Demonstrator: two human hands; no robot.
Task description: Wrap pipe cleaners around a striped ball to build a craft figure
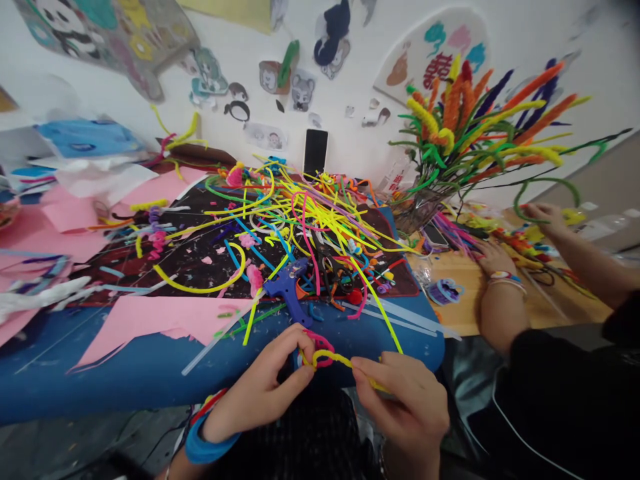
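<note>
Closest to the lens, the left hand [267,387] pinches a looped pink pipe cleaner [320,343] between thumb and fingertips, just in front of the blue table edge [125,373]. Twisted through it, a yellow pipe cleaner [334,360] runs rightward into the right hand [405,400], whose fingers curl shut around it, though the grip itself seems partly hidden. Behind them lies a blue glue gun [289,287]. Farther right, another person's hand [495,260] rests flat on a wooden table [460,313].
</note>
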